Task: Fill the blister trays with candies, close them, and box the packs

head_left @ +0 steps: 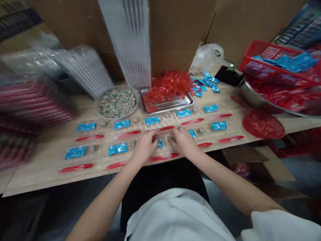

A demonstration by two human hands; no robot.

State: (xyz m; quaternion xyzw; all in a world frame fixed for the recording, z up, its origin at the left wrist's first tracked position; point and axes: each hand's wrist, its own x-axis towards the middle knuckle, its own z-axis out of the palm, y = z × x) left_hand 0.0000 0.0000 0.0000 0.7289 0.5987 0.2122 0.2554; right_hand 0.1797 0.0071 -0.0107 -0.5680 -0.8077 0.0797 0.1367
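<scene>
Reaching out over the pale wooden desk (30,177), you have your left grip (144,146) and right grip (184,142) side by side, both curled downward with the fingertips on a clear plastic compartment sheet (105,157). You cannot tell whether either grip is pinching anything, because the fingers hide whatever lies beneath them. A bright blue foil sachet (159,143) sits in the narrow gap between the grips, and a slim red plastic stick (165,129) lies just ahead of them. More blue sachets, red sticks and small wrapped cubes (132,143) lie in rows on the sheet to both sides of the grips.

Straight ahead of the grips, a shallow steel tray (175,103) holds a heap of red-wrapped sweets (168,88). Ahead and to the left, a round plate (99,108) holds green-and-white wrapped sweets (117,103). Well to the right of your right grip are a round red mesh basket (263,124), a large steel bowl (253,95) and a red plastic crate (273,63) of blue sachets. Far to the left of your left grip, blurred stacks of clear trays (82,72) lean together, with cardboard boxes (175,33) behind the desk.
</scene>
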